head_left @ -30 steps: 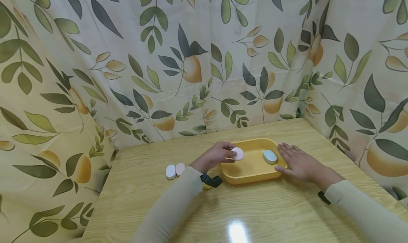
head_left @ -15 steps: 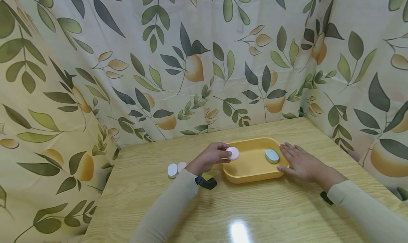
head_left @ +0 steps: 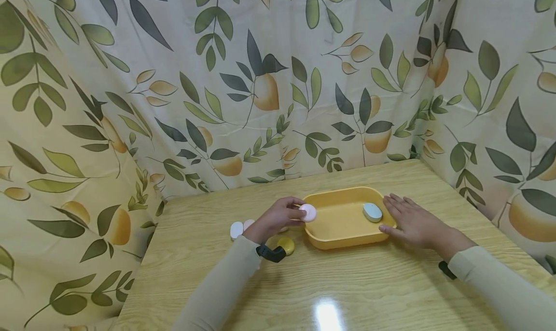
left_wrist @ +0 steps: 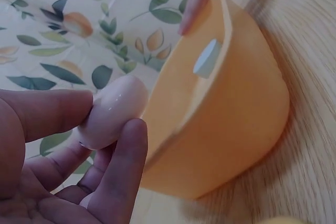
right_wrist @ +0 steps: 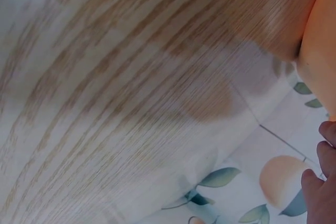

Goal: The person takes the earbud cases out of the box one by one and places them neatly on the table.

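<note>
My left hand pinches a glossy pale pink round bar of soap between thumb and fingers. The soap is at the left rim of a yellow tray; in the left wrist view it sits in front of the tray's near end. Inside the tray, toward the right, lies a pale blue oval soap. My right hand lies against the tray's right end, its fingers straight. Only a few fingers of that hand show in the right wrist view.
Left of the tray, a white oval soap and a pink one lie side by side, the pink partly behind my left hand. A round yellow soap lies near my left wrist. A leaf-patterned curtain hangs behind the wooden table.
My left hand has drawn left with the pink soap, from over the tray to its left rim. More of the yellow soap now shows. My right hand has stayed at the tray's right end.
</note>
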A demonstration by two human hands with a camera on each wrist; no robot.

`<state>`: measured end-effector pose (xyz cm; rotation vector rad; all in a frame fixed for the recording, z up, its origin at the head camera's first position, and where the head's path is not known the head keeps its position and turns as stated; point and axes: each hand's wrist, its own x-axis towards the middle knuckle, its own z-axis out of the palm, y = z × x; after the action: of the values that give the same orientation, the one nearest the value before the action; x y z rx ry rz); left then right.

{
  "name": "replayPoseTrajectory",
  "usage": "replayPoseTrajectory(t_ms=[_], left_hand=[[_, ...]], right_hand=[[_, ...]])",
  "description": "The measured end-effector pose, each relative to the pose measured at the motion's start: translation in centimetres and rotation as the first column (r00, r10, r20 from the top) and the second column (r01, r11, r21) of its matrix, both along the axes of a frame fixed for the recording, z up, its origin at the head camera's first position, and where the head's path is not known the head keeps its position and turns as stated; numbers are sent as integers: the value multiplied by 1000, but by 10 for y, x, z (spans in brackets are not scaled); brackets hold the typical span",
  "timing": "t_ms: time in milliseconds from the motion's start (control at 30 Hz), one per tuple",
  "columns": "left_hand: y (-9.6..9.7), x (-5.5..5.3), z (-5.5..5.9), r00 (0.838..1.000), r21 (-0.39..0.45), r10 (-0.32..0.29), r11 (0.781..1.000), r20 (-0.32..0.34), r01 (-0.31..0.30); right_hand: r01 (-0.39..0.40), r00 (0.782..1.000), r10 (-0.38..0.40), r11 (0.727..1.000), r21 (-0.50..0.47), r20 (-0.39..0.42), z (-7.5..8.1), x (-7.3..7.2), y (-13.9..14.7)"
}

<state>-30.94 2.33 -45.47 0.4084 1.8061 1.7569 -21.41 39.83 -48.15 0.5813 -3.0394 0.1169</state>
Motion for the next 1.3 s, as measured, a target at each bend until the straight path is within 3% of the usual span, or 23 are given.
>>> replayPoseTrajectory(t_ms=[667, 1033, 1300], left_hand=[[-26, 2, -5, 1000, -24, 10, 1000, -2, -10], [-42, 4, -12, 1000, -39, -4, 999, 25, 5], [-52, 6, -18, 1000, -67, 4, 998, 5, -4]], right_hand=[[11, 1000, -11, 1000, -6, 4, 0, -1, 1], [18, 1000, -18, 1000, -17, 19, -1, 0, 1], [18, 1000, -17, 1000, -17, 11, -3, 0, 1]])
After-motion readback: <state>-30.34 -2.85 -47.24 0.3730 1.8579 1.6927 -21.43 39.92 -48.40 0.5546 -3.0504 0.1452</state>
